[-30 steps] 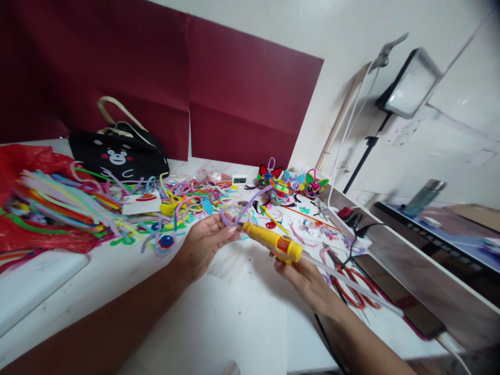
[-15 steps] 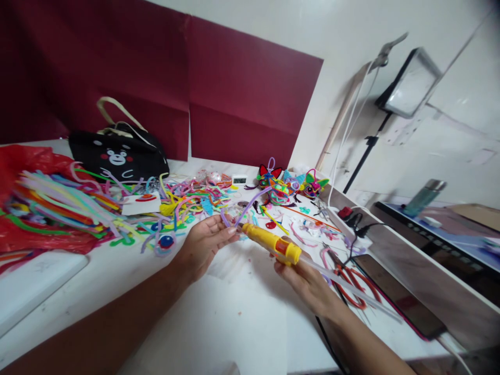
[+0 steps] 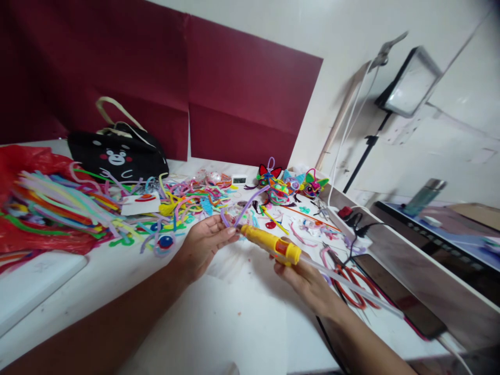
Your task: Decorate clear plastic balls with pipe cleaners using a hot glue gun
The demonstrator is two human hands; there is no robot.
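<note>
Between the fingertips of my left hand [image 3: 209, 240] is a bent purple pipe cleaner [image 3: 248, 206], one end of it curving up and away to the right. My right hand [image 3: 300, 276] is wrapped round a yellow hot glue gun [image 3: 269, 242], with a long clear glue stick [image 3: 351, 284] sticking out of its back. The gun's nozzle is at the pipe cleaner, close to my left fingertips; whether it touches cannot be made out. Just behind stand several colourful decorated balls with pointed ears [image 3: 279, 191].
Heaps of pipe cleaners [image 3: 70, 203] spill from a red plastic bag [image 3: 50, 156] at left, before a black bag [image 3: 117, 156]. Red-handled pliers [image 3: 353, 286] and a phone [image 3: 398, 297] lie at right. A white box [image 3: 39, 286] sits at near left, a small digital clock [image 3: 239, 179] at the back.
The glue gun's tip has shifted very slightly left toward my left fingertips. Both hands keep the same grip, and all else stays in place.
</note>
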